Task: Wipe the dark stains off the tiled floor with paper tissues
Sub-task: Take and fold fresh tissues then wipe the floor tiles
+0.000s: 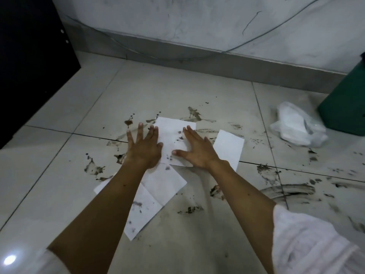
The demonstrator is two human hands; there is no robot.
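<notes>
Both hands flat, fingers spread: right hand point(197, 150) presses the top tissue point(173, 139); left hand point(143, 148) overlaps its left edge, dark stains point(128, 122) just beyond.

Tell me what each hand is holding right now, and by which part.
Nothing is held. The left hand and right hand lie flat, fingers spread, pressing the top paper tissue down near its left edge and right side.

White tissues spread flat over a smeared floor.
Three paper tissues point(173, 135) lie overlapping mid-frame, speckled dark; dark stains point(194, 113) streak the pale tiled floor point(59, 175) around them.
</notes>
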